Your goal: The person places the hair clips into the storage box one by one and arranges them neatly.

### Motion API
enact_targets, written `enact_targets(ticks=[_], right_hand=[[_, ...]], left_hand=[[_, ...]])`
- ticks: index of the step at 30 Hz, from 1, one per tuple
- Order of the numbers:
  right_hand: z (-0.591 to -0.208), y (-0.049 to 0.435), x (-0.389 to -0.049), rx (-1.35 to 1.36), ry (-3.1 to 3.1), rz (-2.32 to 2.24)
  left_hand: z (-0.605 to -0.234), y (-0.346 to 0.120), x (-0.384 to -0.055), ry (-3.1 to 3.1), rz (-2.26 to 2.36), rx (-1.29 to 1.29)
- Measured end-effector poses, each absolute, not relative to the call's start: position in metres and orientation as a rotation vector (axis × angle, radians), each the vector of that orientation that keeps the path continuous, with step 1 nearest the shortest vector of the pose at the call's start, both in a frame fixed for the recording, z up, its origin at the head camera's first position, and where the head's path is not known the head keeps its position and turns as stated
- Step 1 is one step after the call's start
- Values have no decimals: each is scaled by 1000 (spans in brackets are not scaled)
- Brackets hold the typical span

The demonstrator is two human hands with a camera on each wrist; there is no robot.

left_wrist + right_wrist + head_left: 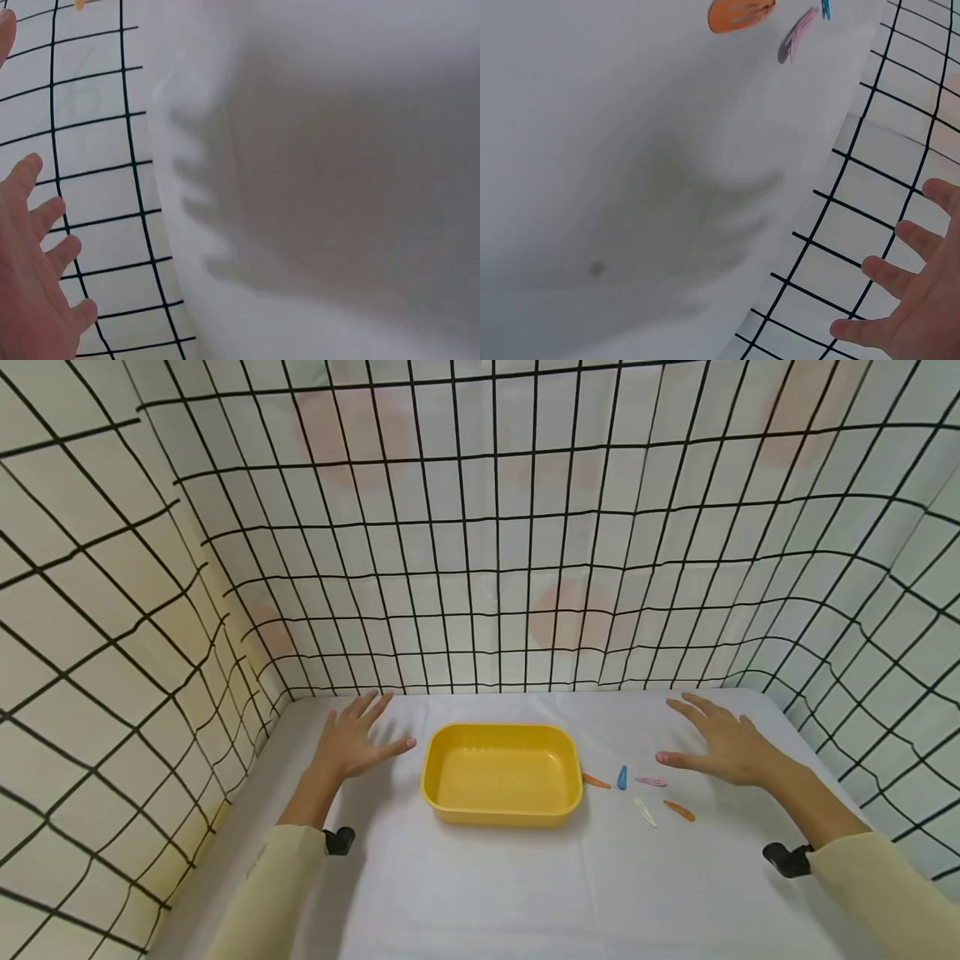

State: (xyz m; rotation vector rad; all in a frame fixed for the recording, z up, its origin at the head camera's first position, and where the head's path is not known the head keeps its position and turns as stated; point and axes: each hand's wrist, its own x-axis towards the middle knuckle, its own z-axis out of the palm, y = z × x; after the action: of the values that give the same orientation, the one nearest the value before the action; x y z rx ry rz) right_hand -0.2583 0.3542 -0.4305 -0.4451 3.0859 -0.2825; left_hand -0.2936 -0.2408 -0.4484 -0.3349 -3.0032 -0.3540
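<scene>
A yellow rectangular tray [501,817] stands mid-table between both hands. To its right lie several small hair clips: an orange clip [597,782] against the tray's side, a blue clip [622,777], a pink clip [651,782], a white clip [645,812] and another orange clip [679,811]. My left hand [351,739], fingers spread, hovers left of the tray and holds nothing. On the other side my right hand [720,745] is also spread and bare, nearest the pink clip. The right wrist view shows an orange clip [739,13] at its top edge.
A white cloth [480,893] covers the table. Black wire grid panels [495,543] rise along the back and both sides, close beyond the fingertips. Each wrist wears a small black camera, such as the left wrist camera [340,841].
</scene>
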Motion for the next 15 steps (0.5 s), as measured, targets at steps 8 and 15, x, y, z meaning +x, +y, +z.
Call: enact_targets(ticks=[8,15], right_hand=[[-441,359,-245,-473,3109,-343],[-448,360,-234,-422,3096,-414]], left_hand=[[-457,-231,-285,-2953,-466,-376],[-466,-221,-279,-2943,-608,-367]])
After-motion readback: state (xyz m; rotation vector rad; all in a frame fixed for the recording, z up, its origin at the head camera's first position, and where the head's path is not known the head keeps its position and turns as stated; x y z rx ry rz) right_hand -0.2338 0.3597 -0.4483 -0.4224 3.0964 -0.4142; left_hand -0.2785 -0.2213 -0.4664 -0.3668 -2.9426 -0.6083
